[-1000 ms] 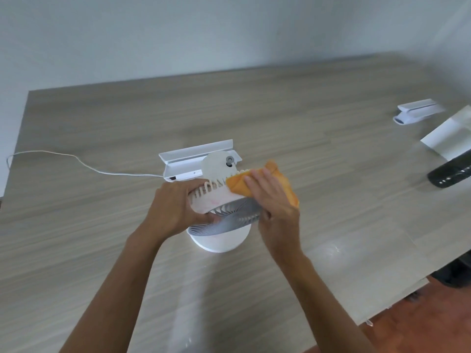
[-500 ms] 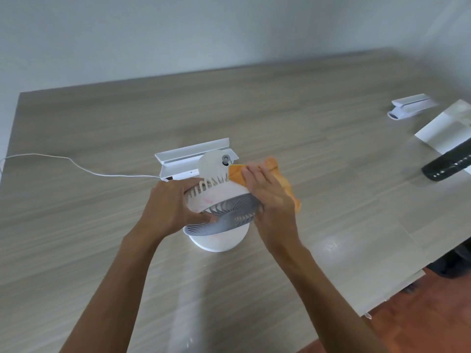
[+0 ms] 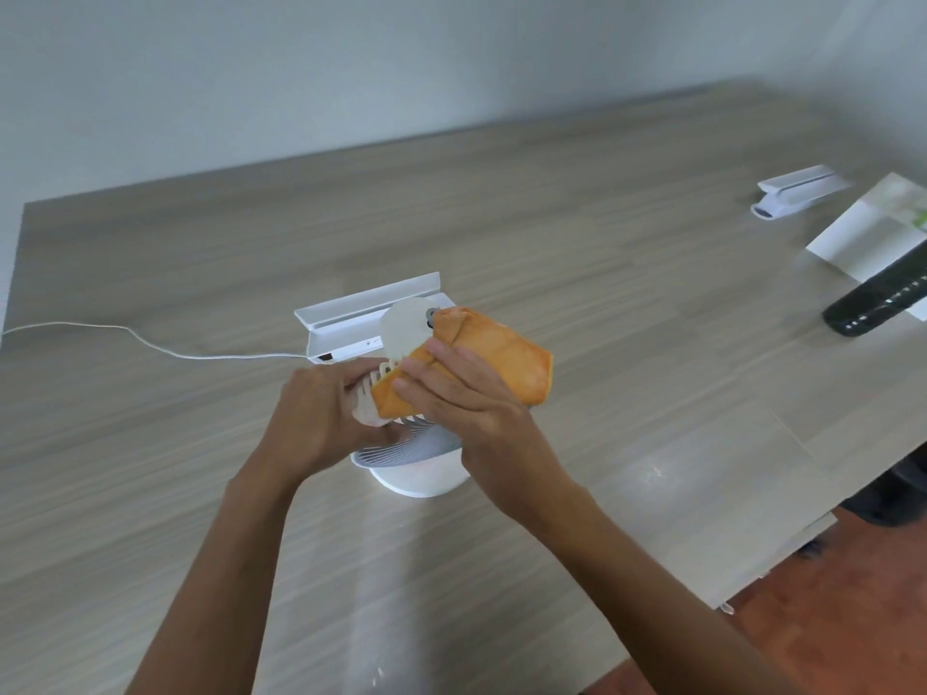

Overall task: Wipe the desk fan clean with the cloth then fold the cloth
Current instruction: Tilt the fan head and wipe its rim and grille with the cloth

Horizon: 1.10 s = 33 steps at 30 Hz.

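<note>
A small white desk fan stands on its round base near the middle of the wooden table, its head tilted toward me. My left hand grips the left rim of the fan's cage. My right hand presses a folded orange cloth against the top and back of the fan head, fingers laid over the cloth. The cloth hides most of the rear housing; only its white round back shows.
A white angled stand sits just behind the fan, with a white cable running left. At the far right lie another white stand, a white paper and a black remote. The table's edge drops off at right.
My right hand has slid the cloth leftward over the top of the fan head, covering more of the cage. My left hand keeps its hold on the rim.
</note>
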### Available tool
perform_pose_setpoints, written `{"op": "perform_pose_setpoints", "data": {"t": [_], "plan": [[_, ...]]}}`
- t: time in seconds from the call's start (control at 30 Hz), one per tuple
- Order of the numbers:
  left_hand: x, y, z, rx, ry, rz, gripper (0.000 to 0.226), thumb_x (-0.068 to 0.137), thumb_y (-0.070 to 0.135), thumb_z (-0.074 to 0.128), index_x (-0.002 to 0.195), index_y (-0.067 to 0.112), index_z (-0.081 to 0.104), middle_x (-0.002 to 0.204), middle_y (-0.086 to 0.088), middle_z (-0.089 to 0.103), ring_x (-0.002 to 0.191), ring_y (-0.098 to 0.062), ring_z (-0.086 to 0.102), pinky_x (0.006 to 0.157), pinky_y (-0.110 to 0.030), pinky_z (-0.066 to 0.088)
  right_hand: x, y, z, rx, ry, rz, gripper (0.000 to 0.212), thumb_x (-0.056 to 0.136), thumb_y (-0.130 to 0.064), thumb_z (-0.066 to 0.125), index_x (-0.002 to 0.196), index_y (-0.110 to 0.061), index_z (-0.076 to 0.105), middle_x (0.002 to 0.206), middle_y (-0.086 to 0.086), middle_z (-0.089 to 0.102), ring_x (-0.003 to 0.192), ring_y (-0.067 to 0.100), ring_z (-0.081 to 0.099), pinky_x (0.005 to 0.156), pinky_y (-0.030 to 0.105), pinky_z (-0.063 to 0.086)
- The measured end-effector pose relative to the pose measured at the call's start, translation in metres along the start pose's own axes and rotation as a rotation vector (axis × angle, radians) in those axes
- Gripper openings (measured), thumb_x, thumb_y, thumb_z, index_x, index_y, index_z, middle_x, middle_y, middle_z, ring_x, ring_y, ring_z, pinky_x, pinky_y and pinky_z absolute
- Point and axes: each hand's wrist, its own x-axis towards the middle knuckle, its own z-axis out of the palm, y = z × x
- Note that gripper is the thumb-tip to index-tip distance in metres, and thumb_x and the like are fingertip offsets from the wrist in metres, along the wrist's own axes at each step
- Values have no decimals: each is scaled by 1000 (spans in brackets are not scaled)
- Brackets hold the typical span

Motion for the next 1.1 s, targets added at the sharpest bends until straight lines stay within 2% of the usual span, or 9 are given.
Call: {"op": "perform_pose_setpoints", "data": {"t": [0.13, 0.23, 0.47, 0.57, 0.7, 0.77, 0.83, 0.97, 1.1], "plan": [[1, 0, 1, 6, 2, -13, 69, 44, 54, 81, 110, 39, 71, 80, 10, 74, 76, -10, 69, 71, -37, 55, -9, 15, -1, 127, 127, 114, 44, 94, 13, 46, 132, -6, 58, 143, 8, 53, 142, 29, 36, 119, 48, 26], [3, -2, 2, 4, -8, -34, 74, 43, 58, 81, 113, 39, 70, 83, 8, 75, 79, -13, 69, 73, -41, 56, -14, 21, -4, 214, 211, 238, 53, 85, 7, 35, 131, -4, 59, 142, 9, 54, 143, 27, 37, 120, 43, 26], [4, -6, 3, -89, -26, -66, 80, 40, 59, 85, 117, 44, 65, 94, 9, 76, 89, -15, 71, 80, -45, 57, -29, 41, 4, 298, 369, 492, 68, 73, 12, 39, 134, -11, 58, 143, -2, 52, 139, 11, 42, 116, 25, 31], [3, -4, 4, -104, -24, -50, 80, 41, 61, 85, 116, 53, 58, 95, 9, 76, 90, -16, 71, 81, -46, 57, -37, 49, 9, 518, 402, 674, 72, 76, 18, 43, 138, -16, 53, 143, -9, 51, 134, 5, 46, 108, 19, 38], [4, -7, 2, -96, -31, -48, 85, 41, 62, 84, 120, 50, 58, 98, 10, 76, 92, -16, 71, 82, -46, 57, -47, 52, 16, 766, 352, 921, 82, 77, 23, 42, 136, -33, 54, 125, -14, 65, 109, 0, 58, 93, 21, 48], [6, -8, 1, -94, -40, -54, 87, 39, 61, 84, 121, 45, 61, 98, 10, 76, 92, -15, 71, 83, -45, 57, -51, 56, 25, 844, 337, 1030, 73, 77, 15, 49, 134, -29, 58, 119, -3, 70, 98, 11, 66, 83, 27, 55], [7, -9, 1, -79, -44, -46, 86, 38, 61, 84, 119, 45, 63, 95, 9, 76, 89, -15, 71, 82, -44, 58, -56, 58, 31, 910, 326, 1065, 62, 71, 5, 54, 129, -15, 62, 113, 10, 72, 97, 21, 68, 79, 33, 55], [7, -12, 0, -116, -47, -38, 68, 37, 59, 85, 100, 65, 61, 97, 13, 76, 92, -13, 71, 85, -46, 58, -53, 55, 25, 893, 335, 1049, 64, 73, 15, 51, 130, -13, 62, 85, 5, 72, 72, 17, 62, 64, 28, 51], [5, -9, -2, -134, -42, -39, 69, 35, 58, 86, 94, 75, 54, 98, 16, 75, 93, -10, 71, 87, -46, 58, -43, 45, 15, 833, 378, 876, 65, 86, 7, 55, 138, -34, 53, 126, -6, 65, 94, 5, 53, 91, 26, 43]]}}
